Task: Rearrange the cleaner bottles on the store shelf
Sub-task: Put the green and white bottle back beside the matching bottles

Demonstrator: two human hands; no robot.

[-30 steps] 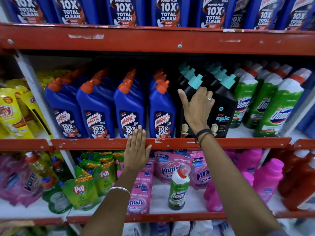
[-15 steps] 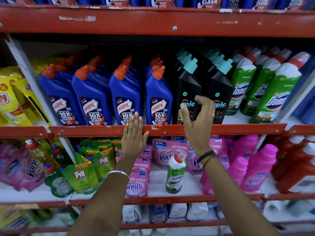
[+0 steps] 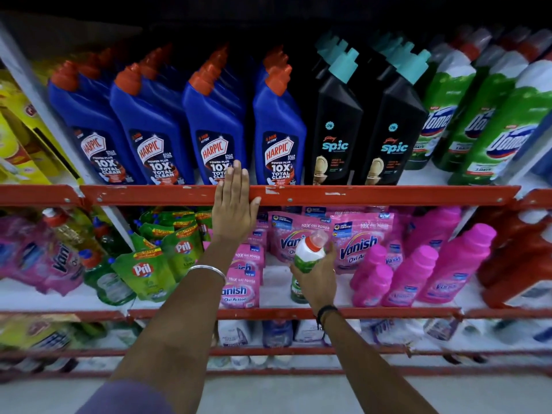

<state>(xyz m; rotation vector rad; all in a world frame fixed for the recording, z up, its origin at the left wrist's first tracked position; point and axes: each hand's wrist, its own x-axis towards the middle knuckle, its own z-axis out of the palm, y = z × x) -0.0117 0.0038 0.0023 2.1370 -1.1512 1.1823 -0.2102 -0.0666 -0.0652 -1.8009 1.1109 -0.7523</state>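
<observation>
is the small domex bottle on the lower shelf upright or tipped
Upright: the small Domex bottle has its red cap pointing up and its base on the shelf, with the right hand wrapped around it.

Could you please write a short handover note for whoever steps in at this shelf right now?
Left hand: flat on the red shelf rail, holding nothing.
Right hand: closed around the small green Domex bottle on the lower shelf, among the Vanish pouches.
Upper shelf: Harpic bottles, Spic bottles and large Domex bottles stand in rows.
Left: probably move the stray Domex up to its row.
</observation>
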